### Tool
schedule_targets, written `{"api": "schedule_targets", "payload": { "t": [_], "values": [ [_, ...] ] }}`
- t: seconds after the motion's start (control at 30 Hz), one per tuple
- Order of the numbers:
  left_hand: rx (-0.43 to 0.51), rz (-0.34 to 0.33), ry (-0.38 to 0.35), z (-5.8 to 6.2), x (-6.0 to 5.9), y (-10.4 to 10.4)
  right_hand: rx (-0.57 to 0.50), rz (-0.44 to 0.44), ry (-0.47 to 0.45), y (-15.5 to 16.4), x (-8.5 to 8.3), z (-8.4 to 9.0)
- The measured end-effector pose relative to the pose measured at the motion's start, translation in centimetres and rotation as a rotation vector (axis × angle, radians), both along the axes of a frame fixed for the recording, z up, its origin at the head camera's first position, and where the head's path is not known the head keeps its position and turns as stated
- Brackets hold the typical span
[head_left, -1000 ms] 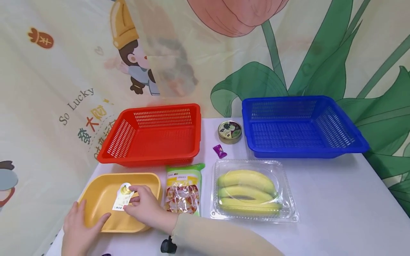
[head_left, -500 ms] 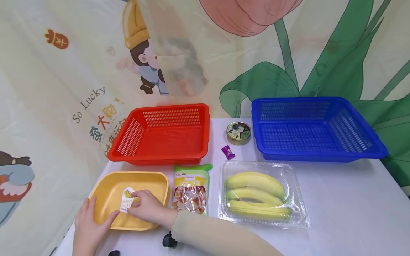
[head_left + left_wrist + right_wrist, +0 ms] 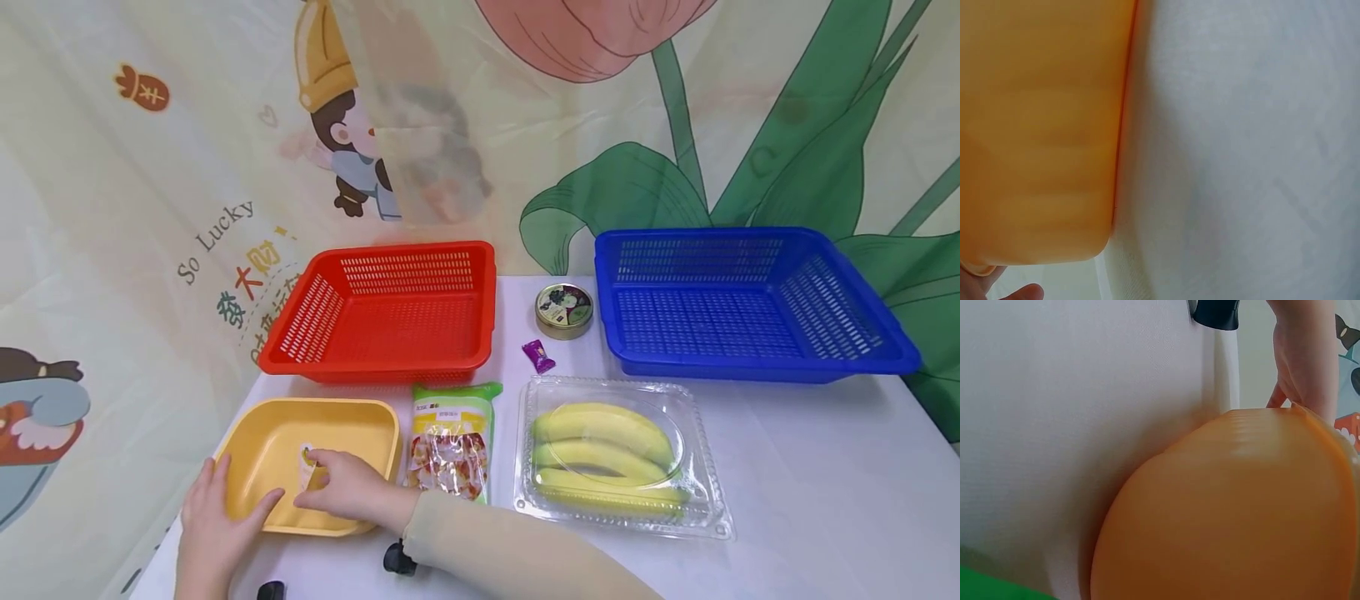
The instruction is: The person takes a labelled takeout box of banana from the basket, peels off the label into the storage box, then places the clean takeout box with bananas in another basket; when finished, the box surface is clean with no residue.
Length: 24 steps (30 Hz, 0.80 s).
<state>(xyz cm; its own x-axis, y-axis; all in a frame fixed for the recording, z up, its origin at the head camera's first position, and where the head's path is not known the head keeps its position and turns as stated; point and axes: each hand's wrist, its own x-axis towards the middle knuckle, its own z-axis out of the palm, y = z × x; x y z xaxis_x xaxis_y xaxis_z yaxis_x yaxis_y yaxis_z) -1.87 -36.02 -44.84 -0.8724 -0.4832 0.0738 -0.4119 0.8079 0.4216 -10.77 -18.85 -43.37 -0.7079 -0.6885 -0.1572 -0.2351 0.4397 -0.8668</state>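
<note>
1. A small banana-printed card (image 3: 308, 467) is pinched between the thumb and fingers of the right hand (image 3: 347, 492); it is held low inside the yellow tray (image 3: 375, 417), near the tray's middle.
2. The near left rim of the tray is grasped by the left hand (image 3: 213, 533), with the thumb laid inside the wall and the fingers curled over the edge.
3. In the right wrist view the left hand's fingers (image 3: 1307, 369) are seen on the tray's rim; in the left wrist view only the tray wall (image 3: 1041, 125) and the white table (image 3: 1241, 156) are shown.
4. The card is best kept flat and low while the tray is steadied, so that nothing slides.
5. At 3 o'clock of the tray lies a snack bag (image 3: 450, 442); further on, bananas in a clear box (image 3: 611, 454).
6. At 12 o'clock stands a red basket (image 3: 390, 308); at 2 o'clock a purple candy (image 3: 538, 356), a round tin (image 3: 563, 310) and a blue basket (image 3: 750, 300).
</note>
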Motion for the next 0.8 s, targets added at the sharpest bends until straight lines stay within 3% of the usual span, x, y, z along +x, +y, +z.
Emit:
{"api": "schedule_targets", "payload": {
  "t": [0.27,0.5,0.8],
  "values": [
    [-0.002,-0.003,0.015,0.13,0.17,0.28,0.174,0.043,0.124,-0.25,0.28,0.22],
    [-0.001,0.0,0.027,0.13,-0.12,0.4,0.299,0.06,0.151,-0.43,0.49,0.52],
    [-0.009,0.011,0.028,0.07,-0.02,0.34,0.283,0.042,0.204,-0.39,0.69,0.47]
  ]
}}
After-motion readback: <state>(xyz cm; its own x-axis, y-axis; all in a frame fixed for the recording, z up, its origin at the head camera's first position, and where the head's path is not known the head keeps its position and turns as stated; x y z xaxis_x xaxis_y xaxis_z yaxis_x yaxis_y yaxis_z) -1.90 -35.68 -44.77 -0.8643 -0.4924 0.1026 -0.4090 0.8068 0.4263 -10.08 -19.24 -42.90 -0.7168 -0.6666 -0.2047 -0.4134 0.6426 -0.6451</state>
